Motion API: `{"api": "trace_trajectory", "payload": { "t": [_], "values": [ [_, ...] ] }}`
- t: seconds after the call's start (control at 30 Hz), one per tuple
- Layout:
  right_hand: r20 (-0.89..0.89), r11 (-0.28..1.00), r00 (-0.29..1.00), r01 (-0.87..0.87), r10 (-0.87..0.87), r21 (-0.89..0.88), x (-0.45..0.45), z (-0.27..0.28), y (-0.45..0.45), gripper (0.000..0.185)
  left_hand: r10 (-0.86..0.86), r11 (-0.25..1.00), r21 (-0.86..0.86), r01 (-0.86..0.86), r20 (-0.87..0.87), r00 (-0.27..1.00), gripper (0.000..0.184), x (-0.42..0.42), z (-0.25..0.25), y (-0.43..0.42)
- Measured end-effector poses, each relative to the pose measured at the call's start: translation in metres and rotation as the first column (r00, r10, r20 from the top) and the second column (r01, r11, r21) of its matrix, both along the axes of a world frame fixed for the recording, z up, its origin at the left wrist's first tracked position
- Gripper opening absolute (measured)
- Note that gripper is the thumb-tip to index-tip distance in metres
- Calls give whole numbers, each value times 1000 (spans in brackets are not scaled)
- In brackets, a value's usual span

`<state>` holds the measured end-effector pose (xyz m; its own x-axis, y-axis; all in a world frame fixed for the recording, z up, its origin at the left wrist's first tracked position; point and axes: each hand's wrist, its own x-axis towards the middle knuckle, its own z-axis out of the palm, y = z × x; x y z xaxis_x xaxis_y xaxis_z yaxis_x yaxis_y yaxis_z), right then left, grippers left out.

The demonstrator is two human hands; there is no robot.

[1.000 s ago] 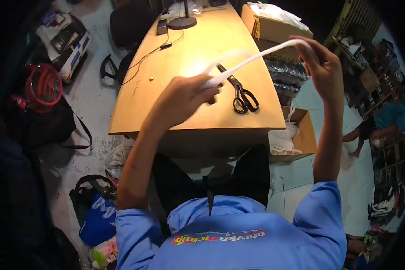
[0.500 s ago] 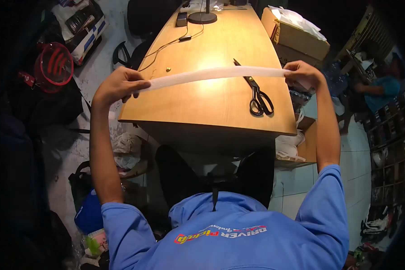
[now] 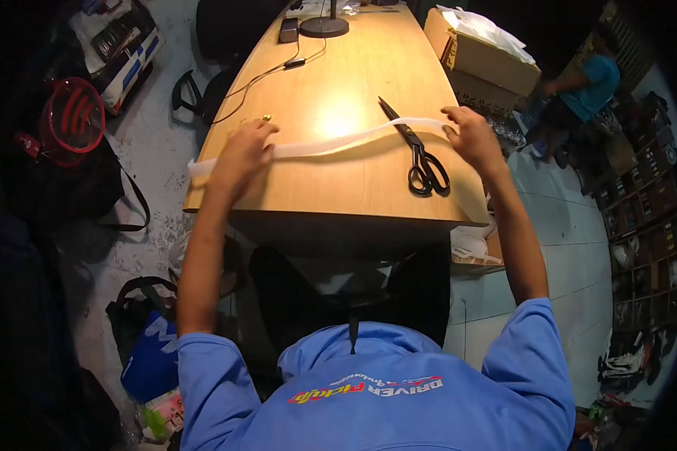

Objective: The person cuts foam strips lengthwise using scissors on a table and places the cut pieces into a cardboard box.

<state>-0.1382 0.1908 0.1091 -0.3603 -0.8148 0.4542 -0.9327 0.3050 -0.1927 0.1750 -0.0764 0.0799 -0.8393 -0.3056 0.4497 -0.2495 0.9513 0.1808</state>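
Note:
A long white, slightly see-through strip (image 3: pixel 320 148) lies across the wooden table, bent in a gentle wave. My left hand (image 3: pixel 242 156) is over the strip's left part, its fingers apart; the strip's left end sticks out beyond the wrist. At the strip's right end, my right hand (image 3: pixel 475 141) has its thumb and fingers spread around it, without a visible pinch. Black-handled scissors (image 3: pixel 420 154) lie closed beneath the strip, near my right hand. A small brass-coloured piece (image 3: pixel 267 118) sits just past my left fingertips.
The table (image 3: pixel 331 192) holds a lamp base (image 3: pixel 324 28), a black cable (image 3: pixel 267 79) and a dark adapter (image 3: pixel 289 30) at its far part. Cardboard boxes (image 3: pixel 478 64) stand beyond its right edge. A person in a teal shirt (image 3: pixel 590 83) is at the far right. A red basket (image 3: pixel 73 120) is at left.
The strip, stretched between both hands before, now rests on the table. My left hand has released its end and moved inward along it; my right-hand fingers have spread. The other person has moved.

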Motion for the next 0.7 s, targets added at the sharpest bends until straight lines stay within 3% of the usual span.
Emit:
{"api": "trace_trajectory", "payload": {
  "t": [0.1,0.17,0.2,0.3,0.37,0.4,0.47,0.5,0.53,0.6,0.63,0.7],
  "values": [
    [177,996,983,-67,56,58,-9,-19,-18,29,-69,993,90,81,-130,989,31,-37,-3,41],
    [196,982,970,-165,144,93,-21,-38,-25,25,-84,986,136,100,-120,989,31,-58,-14,61],
    [180,987,977,-135,117,91,-18,-38,-27,24,-69,995,63,78,-137,988,27,-66,-17,65],
    [223,998,973,-68,66,2,1,-35,-21,24,-87,978,174,112,-147,985,23,-78,-19,67],
    [305,999,952,-28,39,-40,22,-29,-11,25,-144,980,107,168,-199,969,17,-82,-26,66],
    [471,998,882,-25,-2,51,33,-25,-7,29,-158,983,65,172,-176,972,17,-83,-31,64],
    [334,990,942,-36,-12,139,43,-42,-2,38,-159,984,57,171,-175,972,15,-89,-43,56],
    [229,987,973,-2,-35,159,49,-47,-1,41,-130,964,205,170,-197,972,16,-91,-39,54],
    [260,985,962,46,-88,164,55,-44,-2,44,-96,923,347,167,-213,972,17,-92,-34,56],
    [312,917,928,71,-205,393,62,-22,-11,46,-42,794,575,197,-271,962,19,-98,-30,56],
    [356,840,889,56,-288,540,66,-3,-19,47,-3,707,690,156,-217,976,20,-99,-28,55],
    [474,849,835,-17,-278,528,57,-8,-25,48,61,490,870,47,-89,994,25,-100,-25,52]
  ]
}}
